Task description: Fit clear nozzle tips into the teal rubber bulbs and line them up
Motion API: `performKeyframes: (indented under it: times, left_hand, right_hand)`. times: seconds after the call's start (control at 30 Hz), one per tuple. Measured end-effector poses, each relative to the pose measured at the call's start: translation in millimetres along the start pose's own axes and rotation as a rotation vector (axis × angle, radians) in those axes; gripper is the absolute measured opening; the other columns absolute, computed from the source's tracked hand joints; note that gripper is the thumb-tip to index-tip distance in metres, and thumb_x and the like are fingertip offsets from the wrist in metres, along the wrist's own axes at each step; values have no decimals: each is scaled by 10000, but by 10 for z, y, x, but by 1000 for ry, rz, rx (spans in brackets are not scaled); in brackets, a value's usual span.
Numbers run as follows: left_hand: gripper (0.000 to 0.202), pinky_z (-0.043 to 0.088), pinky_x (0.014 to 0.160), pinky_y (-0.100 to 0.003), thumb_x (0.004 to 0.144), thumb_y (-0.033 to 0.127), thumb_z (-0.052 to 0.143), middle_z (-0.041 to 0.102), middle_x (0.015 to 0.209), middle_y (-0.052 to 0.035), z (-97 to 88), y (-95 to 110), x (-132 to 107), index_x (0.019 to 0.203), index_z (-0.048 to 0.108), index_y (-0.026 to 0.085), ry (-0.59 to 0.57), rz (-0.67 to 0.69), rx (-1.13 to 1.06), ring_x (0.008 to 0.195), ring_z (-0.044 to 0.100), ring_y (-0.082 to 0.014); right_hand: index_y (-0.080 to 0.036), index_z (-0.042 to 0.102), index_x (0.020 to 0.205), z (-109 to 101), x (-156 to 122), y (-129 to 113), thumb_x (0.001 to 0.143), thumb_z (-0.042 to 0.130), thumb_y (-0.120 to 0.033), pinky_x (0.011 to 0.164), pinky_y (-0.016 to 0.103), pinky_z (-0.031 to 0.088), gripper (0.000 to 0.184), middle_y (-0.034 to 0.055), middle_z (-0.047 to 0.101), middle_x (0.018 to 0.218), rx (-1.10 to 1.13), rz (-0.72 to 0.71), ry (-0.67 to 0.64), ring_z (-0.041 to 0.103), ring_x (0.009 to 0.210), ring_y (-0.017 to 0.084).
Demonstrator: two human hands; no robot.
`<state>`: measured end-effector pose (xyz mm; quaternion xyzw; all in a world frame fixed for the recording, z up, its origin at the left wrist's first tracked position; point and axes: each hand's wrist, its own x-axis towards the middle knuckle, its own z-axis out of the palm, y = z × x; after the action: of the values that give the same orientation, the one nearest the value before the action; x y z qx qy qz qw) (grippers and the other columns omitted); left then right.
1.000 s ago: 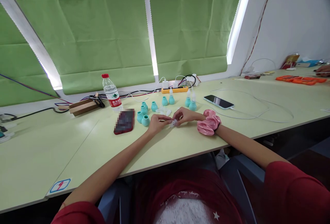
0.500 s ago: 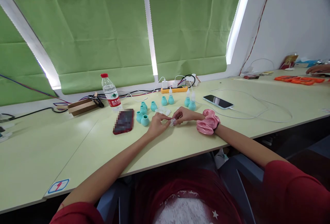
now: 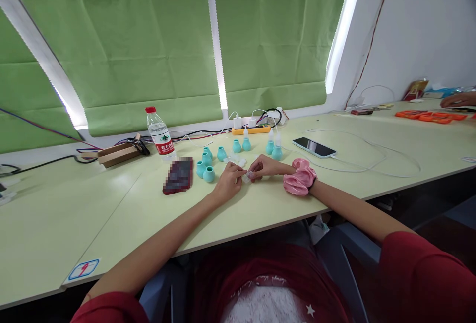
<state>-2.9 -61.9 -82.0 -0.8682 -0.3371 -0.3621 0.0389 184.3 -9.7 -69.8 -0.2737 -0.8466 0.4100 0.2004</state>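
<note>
Between my two hands is a small translucent plastic piece [image 3: 247, 177], its exact kind too small to make out. My left hand [image 3: 228, 182] pinches it from the left with thumb and forefinger. From the other side, my right hand [image 3: 262, 166] grips it with closed fingertips. Just beyond lie more clear plastic pieces [image 3: 235, 160]. Several turquoise bulbs [image 3: 208, 174] with open necks stand to the left of them. Farther back, a turquoise bulb with a clear pointed nozzle [image 3: 246, 143] stands upright, and two more like it [image 3: 276, 152] are beside my right hand.
A dark red phone [image 3: 178, 176] lies left of the bulbs, below a water bottle [image 3: 161, 134]. On the right a charging phone [image 3: 314, 147] trails a white cable. A yellow power strip [image 3: 251, 130] sits at the back. Another person's hand [image 3: 459, 99] is at far right, near orange trays [image 3: 431, 115].
My left fingers have shifted slightly and curled in more, and the clear piece between my hands has turned a little. The bulbs and phones stay where they were.
</note>
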Motion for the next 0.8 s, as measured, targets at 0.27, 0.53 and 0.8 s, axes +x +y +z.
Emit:
performKeyframes:
  times: [0.27, 0.53, 0.8]
  left_hand:
    - [371, 427, 706, -348, 686, -6, 360, 577, 855, -94, 32, 21, -24, 917, 604, 151, -63, 66, 131, 859, 431, -204]
    - [331, 449, 748, -280, 639, 54, 428, 602, 916, -53, -29, -25, 25, 866, 642, 165, -19, -285, -427, 860, 538, -164]
    - [333, 480, 668, -296, 513, 242, 696, 633, 774, -59, -71, -40, 74, 795, 585, 104, 19, -634, -999, 672, 584, -138]
  right_hand:
    - [-79, 650, 794, 6, 4, 10, 616, 610, -410, 494, 196, 426, 378, 67, 630, 636, 14, 15, 30, 550, 544, 103]
    - [-79, 664, 778, 70, 25, -9, 576, 639, -390, 467, 194, 399, 371, 58, 630, 640, -15, -71, 204, 518, 517, 93]
    - [-90, 661, 857, 159, 15, -106, 567, 644, -407, 464, 192, 375, 430, 43, 614, 633, -97, -155, 333, 440, 500, 64]
